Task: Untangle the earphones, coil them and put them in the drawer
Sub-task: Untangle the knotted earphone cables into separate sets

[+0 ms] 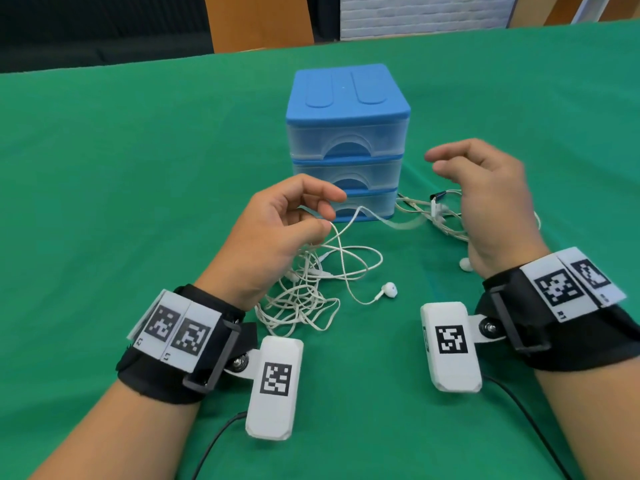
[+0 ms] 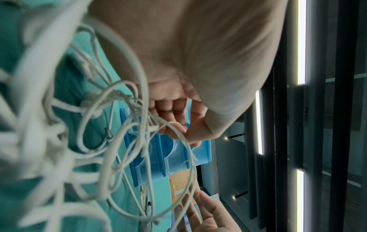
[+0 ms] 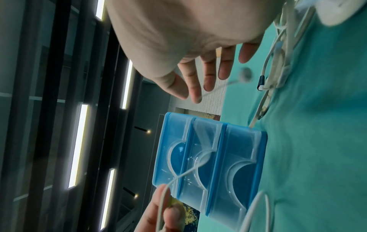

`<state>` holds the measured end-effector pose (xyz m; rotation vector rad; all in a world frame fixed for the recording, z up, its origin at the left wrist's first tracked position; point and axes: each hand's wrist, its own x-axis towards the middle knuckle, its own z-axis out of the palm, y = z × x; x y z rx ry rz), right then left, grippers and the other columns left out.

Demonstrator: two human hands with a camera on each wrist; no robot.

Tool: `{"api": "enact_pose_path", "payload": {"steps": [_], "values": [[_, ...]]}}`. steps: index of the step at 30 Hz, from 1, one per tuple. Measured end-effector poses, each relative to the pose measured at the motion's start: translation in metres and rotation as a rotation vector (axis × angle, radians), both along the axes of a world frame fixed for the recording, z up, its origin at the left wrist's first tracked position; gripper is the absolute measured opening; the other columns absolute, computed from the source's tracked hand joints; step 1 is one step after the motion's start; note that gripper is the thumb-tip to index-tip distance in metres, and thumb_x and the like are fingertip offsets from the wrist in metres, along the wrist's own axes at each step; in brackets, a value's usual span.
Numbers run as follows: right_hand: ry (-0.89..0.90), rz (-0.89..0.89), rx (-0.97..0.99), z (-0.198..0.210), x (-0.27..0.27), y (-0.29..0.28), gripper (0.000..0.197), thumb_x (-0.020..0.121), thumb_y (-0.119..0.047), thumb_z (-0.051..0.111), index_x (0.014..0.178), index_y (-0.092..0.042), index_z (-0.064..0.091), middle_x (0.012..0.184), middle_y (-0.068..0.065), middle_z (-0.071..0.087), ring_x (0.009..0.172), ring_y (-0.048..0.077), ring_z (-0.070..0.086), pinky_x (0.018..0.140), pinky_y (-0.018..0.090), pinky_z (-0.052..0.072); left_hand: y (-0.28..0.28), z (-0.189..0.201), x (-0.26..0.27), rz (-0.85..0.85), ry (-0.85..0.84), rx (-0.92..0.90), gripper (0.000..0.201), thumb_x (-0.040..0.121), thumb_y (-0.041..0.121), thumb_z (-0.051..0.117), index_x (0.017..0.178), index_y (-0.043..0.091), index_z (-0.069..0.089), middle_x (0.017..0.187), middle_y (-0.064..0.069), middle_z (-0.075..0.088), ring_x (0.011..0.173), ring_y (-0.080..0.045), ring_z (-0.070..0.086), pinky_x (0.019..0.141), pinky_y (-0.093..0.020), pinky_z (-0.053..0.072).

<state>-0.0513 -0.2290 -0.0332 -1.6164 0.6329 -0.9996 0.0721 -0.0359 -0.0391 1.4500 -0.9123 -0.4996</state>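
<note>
White earphones lie in a tangle (image 1: 301,292) on the green cloth, one earbud (image 1: 388,289) loose to its right. My left hand (image 1: 327,211) pinches a strand of the cord (image 2: 174,125) and holds it up off the pile; the strand runs right towards a second clump of cable (image 1: 438,216) with a dark-tipped plug (image 1: 437,195). My right hand (image 1: 436,164) hovers over that clump, fingers (image 3: 208,75) spread and holding nothing. A blurred earbud (image 3: 245,76) shows just past them. Another earbud (image 1: 465,264) lies under the right wrist. The blue drawer unit (image 1: 348,140) stands behind, all three drawers closed.
The green cloth (image 1: 138,168) covers the whole table, with its far edge (image 1: 104,69) behind the drawers. Black cables (image 1: 533,424) from the wrist cameras trail over the near side. A wooden panel (image 1: 259,19) and a white brick wall (image 1: 426,12) stand beyond the table.
</note>
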Motion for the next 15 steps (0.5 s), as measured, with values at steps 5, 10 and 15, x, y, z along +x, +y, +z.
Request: {"api": "enact_pose_path", "payload": {"steps": [5, 10, 15], "values": [[-0.129, 0.17, -0.1, 0.004, -0.001, 0.01, 0.017, 0.085, -0.021, 0.065, 0.081, -0.005, 0.068, 0.075, 0.016, 0.06, 0.066, 0.013, 0.048, 0.061, 0.019, 0.041, 0.0, -0.001, -0.001, -0.003, 0.033, -0.048, 0.022, 0.088, -0.011, 0.066, 0.104, 0.005, 0.066, 0.087, -0.006, 0.067, 0.068, -0.02, 0.067, 0.07, -0.026, 0.055], [0.217, 0.645, -0.253, -0.003, 0.001, 0.032, 0.037, 0.076, -0.037, 0.083, 0.1, -0.014, 0.065, 0.092, 0.012, 0.065, 0.07, 0.021, 0.054, 0.066, 0.029, 0.046, -0.001, 0.001, -0.004, 0.007, 0.062, -0.106, 0.02, 0.086, -0.007, 0.07, 0.1, 0.006, 0.064, 0.085, -0.005, 0.069, 0.071, -0.021, 0.072, 0.07, -0.028, 0.057], [0.324, 0.697, -0.3, -0.01, 0.002, 0.031, 0.018, 0.083, -0.026, 0.081, 0.086, -0.014, 0.068, 0.072, 0.0, 0.061, 0.059, 0.028, 0.042, 0.059, 0.035, 0.037, -0.002, 0.001, -0.003, 0.02, 0.066, -0.144, 0.019, 0.086, -0.007, 0.07, 0.1, 0.003, 0.062, 0.085, -0.008, 0.067, 0.077, -0.027, 0.073, 0.072, -0.029, 0.057]]}}
